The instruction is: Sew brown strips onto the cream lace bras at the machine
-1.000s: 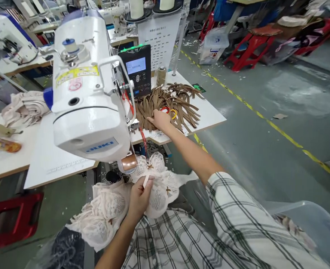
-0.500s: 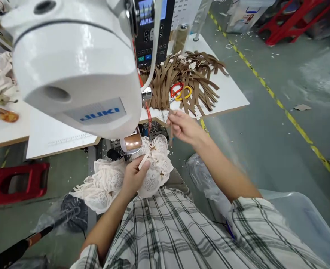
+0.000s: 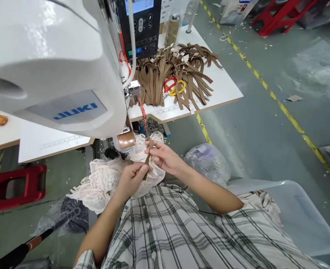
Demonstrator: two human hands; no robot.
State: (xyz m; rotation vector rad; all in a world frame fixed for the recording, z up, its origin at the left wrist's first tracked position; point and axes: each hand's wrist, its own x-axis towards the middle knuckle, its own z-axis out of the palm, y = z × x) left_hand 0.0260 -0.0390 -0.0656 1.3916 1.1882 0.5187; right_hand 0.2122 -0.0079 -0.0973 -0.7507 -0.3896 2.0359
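While the left hand (image 3: 133,177) pinches the lower end of a brown strip (image 3: 148,158) between thumb and fingers, the right hand (image 3: 165,158), its other fingers loosely curled, holds the upper part at its fingertips, on the near side of a sewing machine (image 3: 64,74). Pale lace garments (image 3: 106,179) lie beneath and beside the hands, below the machine. To the machine's right, scissors (image 3: 180,87) with red and yellow handles rest on a pile of trimmings (image 3: 155,76) across a white tabletop (image 3: 225,93).
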